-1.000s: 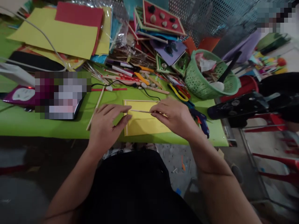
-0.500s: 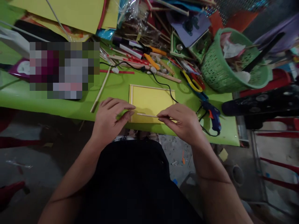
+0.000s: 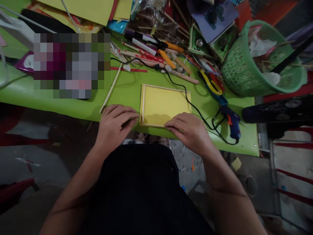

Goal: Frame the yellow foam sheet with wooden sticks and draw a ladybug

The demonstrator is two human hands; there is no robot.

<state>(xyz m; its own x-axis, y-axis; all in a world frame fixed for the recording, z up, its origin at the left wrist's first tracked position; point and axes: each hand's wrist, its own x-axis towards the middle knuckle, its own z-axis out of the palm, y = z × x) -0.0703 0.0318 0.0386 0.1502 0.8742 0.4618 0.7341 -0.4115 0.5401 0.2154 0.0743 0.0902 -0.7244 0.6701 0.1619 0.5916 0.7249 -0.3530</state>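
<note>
Right hand (image 3: 187, 128): grip pinching stick (image 3: 155, 125) at near edge of yellow card (image 3: 165, 102) | left hand (image 3: 116, 125): grip parted, beside card | card flat on desk (image 3: 127, 101), cord (image 3: 186, 95) across far-right corner | glue gun (image 3: 232, 122), basket (image 3: 241, 68) rightward | label (image 3: 29, 61) on purple case (image 3: 21, 66) unreadable

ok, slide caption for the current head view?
Right hand holds a thin stick along the near edge of a yellow card, left hand near its left edge.

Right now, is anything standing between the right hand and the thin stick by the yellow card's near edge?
Nothing visible: the right hand touches the visible right end of the thin stick. The black cord crosses the yellow card near its far right corner, not between hand and stick.
</note>
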